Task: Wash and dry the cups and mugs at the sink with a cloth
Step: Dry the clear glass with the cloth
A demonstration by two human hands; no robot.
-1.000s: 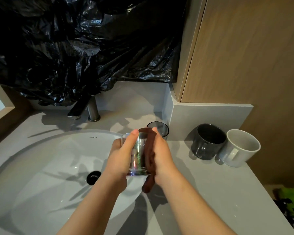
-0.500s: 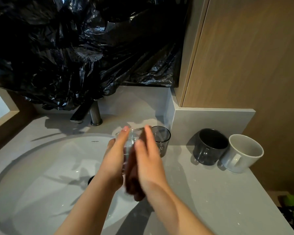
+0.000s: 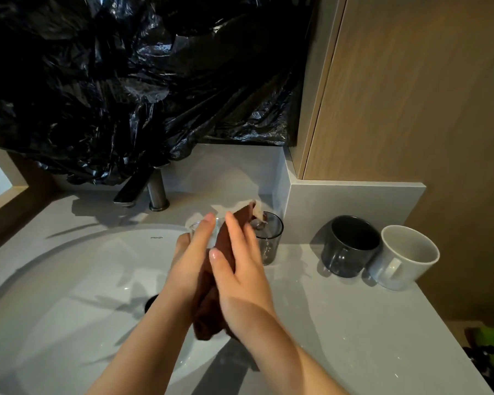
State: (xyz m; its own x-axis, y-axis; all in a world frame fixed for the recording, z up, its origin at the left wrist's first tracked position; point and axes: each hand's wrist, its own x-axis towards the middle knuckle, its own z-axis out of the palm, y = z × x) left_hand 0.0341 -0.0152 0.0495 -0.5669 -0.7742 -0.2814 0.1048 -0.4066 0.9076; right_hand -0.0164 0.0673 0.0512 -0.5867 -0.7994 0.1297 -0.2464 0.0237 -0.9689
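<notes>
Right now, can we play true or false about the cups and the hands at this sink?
1. The left hand holds a clear glass. True.
2. The white mug is in a hand. False: it stands on the counter, beside the dark mug.
3. The right hand holds a brown cloth against the glass. True.
4. Water pours from the tap. False: no stream shows below it.
</notes>
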